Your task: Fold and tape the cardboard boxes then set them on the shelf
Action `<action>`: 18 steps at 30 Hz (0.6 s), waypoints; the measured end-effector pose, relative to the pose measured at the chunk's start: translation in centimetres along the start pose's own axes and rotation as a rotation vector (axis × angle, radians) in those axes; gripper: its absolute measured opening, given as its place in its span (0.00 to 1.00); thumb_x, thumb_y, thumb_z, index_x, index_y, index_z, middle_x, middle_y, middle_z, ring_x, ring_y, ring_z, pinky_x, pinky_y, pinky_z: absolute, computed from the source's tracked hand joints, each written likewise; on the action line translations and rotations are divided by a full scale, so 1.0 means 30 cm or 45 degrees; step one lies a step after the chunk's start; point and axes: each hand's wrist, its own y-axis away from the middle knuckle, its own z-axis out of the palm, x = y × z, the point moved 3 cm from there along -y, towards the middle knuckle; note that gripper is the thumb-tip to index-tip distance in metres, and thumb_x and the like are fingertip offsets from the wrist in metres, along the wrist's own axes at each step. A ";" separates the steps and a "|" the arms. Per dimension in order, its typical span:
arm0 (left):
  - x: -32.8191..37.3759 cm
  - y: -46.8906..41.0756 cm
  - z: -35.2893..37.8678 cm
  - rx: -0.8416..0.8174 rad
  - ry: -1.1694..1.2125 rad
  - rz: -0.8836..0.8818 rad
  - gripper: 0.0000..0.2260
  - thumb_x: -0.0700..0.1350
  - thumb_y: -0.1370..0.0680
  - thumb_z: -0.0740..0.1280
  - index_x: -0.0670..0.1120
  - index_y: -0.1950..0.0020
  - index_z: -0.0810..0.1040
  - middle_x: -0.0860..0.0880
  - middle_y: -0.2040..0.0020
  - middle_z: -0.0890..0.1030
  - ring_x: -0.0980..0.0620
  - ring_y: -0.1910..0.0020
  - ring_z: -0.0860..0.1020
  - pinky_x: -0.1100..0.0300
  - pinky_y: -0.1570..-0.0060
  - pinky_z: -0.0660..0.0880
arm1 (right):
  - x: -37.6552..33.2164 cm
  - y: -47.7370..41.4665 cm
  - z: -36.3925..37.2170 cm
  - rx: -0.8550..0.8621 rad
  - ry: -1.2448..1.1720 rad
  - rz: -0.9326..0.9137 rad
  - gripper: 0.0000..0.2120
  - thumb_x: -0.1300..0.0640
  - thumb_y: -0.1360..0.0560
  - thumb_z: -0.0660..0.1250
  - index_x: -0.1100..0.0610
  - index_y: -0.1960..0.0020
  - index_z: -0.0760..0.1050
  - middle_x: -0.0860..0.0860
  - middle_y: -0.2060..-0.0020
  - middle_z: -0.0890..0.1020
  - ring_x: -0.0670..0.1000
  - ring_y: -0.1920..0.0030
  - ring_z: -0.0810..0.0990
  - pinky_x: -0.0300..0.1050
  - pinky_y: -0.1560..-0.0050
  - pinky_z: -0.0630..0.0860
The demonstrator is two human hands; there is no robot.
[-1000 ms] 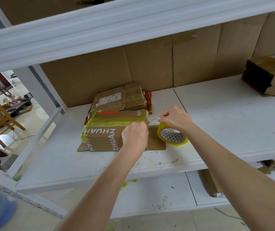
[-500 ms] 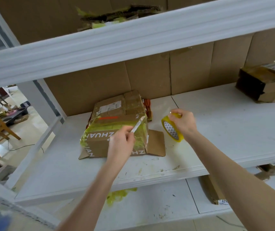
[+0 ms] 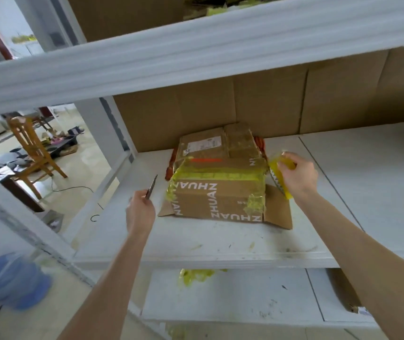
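The box (image 3: pixel 218 192) sits on the shelf (image 3: pixel 196 246) between the two grips. Its top seam is covered in yellow tape, but flaps at its base splay loose, so taping looks unfinished. The right hand (image 3: pixel 296 175) clasps the tape roll (image 3: pixel 281 176) just beside the box; the left hand (image 3: pixel 139 212) pinches a blade (image 3: pixel 152 186), held apart from it.

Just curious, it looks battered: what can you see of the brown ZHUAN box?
Brown cardboard box, white ZHUAN lettering upside down on its front, sitting on the white shelf. Crinkled yellow tape crosses its top and corners. A flap lies open at its right end. The right hand holds a tape roll by its right corner; the left hand, holding a blade, is clear of it.
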 end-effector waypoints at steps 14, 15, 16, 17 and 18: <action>0.272 0.089 0.060 0.089 -0.155 0.909 0.16 0.49 0.21 0.59 0.45 0.36 0.76 0.44 0.39 0.75 0.45 0.40 0.72 0.49 0.43 0.71 | 0.016 -0.014 0.016 0.277 -0.054 0.129 0.14 0.57 0.21 0.63 0.51 0.36 0.77 0.56 0.51 0.82 0.57 0.53 0.79 0.50 0.51 0.77; 0.358 0.156 0.089 0.044 -0.129 1.060 0.18 0.52 0.21 0.58 0.46 0.37 0.77 0.45 0.39 0.76 0.46 0.40 0.73 0.50 0.43 0.71 | 0.013 -0.020 0.012 0.287 -0.064 0.138 0.15 0.57 0.21 0.62 0.51 0.36 0.76 0.56 0.51 0.81 0.56 0.55 0.78 0.47 0.53 0.75; 0.436 0.223 0.129 -0.038 -0.149 1.174 0.20 0.56 0.22 0.57 0.46 0.37 0.77 0.46 0.39 0.76 0.47 0.39 0.73 0.50 0.42 0.71 | 0.008 -0.026 0.007 0.288 -0.071 0.145 0.15 0.58 0.21 0.61 0.51 0.36 0.76 0.56 0.52 0.81 0.56 0.56 0.78 0.46 0.55 0.74; 0.502 0.279 0.179 -0.144 -0.202 1.229 0.22 0.58 0.21 0.56 0.46 0.35 0.76 0.46 0.37 0.75 0.47 0.37 0.72 0.50 0.40 0.70 | 0.004 -0.029 0.003 0.281 -0.073 0.145 0.15 0.58 0.20 0.60 0.51 0.36 0.76 0.56 0.52 0.81 0.57 0.55 0.78 0.46 0.55 0.74; 0.557 0.316 0.233 -0.257 -0.282 1.218 0.24 0.60 0.21 0.55 0.46 0.33 0.73 0.46 0.35 0.74 0.46 0.35 0.70 0.49 0.38 0.68 | 0.000 -0.030 -0.002 0.271 -0.070 0.134 0.15 0.58 0.20 0.60 0.52 0.36 0.77 0.57 0.51 0.81 0.58 0.52 0.78 0.47 0.53 0.74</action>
